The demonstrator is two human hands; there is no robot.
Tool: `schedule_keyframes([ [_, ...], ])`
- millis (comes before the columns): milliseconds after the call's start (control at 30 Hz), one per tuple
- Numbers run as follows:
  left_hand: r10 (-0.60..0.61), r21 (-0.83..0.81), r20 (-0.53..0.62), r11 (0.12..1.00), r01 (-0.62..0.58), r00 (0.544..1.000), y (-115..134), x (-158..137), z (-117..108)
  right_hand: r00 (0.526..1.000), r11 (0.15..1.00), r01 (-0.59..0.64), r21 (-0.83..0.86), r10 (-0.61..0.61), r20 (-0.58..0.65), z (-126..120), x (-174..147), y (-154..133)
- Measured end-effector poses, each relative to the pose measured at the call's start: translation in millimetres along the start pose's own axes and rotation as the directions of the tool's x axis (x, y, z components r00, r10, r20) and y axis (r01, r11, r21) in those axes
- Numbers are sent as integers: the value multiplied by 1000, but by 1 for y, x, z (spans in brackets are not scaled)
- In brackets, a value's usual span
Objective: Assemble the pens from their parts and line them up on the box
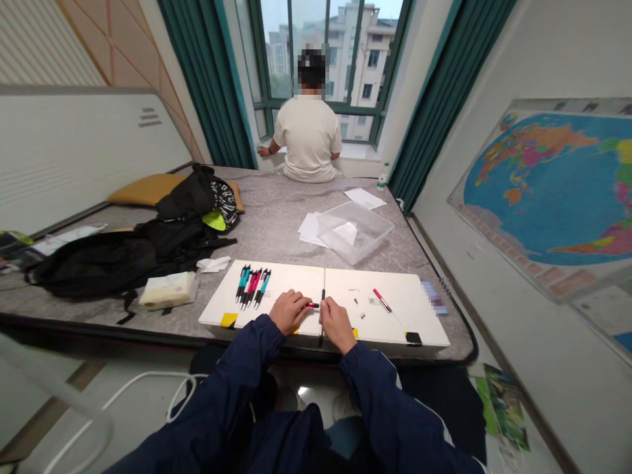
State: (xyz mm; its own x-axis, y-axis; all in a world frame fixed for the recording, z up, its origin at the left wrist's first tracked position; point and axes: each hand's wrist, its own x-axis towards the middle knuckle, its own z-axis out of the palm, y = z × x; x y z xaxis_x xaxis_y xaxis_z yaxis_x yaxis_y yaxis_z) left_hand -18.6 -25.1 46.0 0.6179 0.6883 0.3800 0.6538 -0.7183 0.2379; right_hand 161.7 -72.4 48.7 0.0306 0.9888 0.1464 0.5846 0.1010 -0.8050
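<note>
A red and black pen (pixel 313 305) lies level above the middle of the white boards. My left hand (pixel 290 311) is closed around its red end. The pen's other end reaches the curled fingers of my right hand (pixel 337 324), which hide whatever they pinch. To the left, several assembled pens (pixel 253 287) with turquoise or red barrels lie side by side. On the right board (pixel 415 296) rest a red pen piece (pixel 378 296) with a thin silver end and a few tiny parts (pixel 362 315).
A clear plastic bin (pixel 355 230) stands beyond the boards beside white papers (pixel 311 229). A tissue pack (pixel 168 290) and black backpacks (pixel 113 257) lie at left. A person (pixel 309 135) sits by the window, facing away. A water bottle (pixel 382 176) stands at the far right.
</note>
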Motion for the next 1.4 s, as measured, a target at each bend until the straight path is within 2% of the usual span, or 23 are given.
schedule_keyframes([
  [333,2,33,-9,999,-2,1000,0,0,1,999,999,37,10,-37,4,3,0,5],
  [400,7,39,-12,999,-7,1000,-2,0,1,999,997,29,65,-30,18,2,1,8],
  [467,19,36,-9,999,-19,1000,-4,-1,2,995,979,-24,204,2,104,1,4,10],
  [533,48,19,5,999,-48,999,-7,-1,1,968,926,-118,357,27,251,-2,8,13],
  [633,86,-10,23,996,-86,996,-10,-1,0,921,864,-215,456,24,389,-4,12,14],
  [833,54,3,18,999,-54,998,-2,-2,-3,953,828,-212,519,58,296,2,11,16],
  [1067,3,-6,3,1000,-3,1000,-1,-2,2,974,866,-160,473,61,218,0,8,14],
  [1200,-106,4,-100,994,107,989,-17,-2,10,976,832,-172,528,69,208,-2,10,15],
  [1400,-303,-9,-245,951,310,921,-62,-4,16,974,800,-192,568,84,210,-1,11,20],
])
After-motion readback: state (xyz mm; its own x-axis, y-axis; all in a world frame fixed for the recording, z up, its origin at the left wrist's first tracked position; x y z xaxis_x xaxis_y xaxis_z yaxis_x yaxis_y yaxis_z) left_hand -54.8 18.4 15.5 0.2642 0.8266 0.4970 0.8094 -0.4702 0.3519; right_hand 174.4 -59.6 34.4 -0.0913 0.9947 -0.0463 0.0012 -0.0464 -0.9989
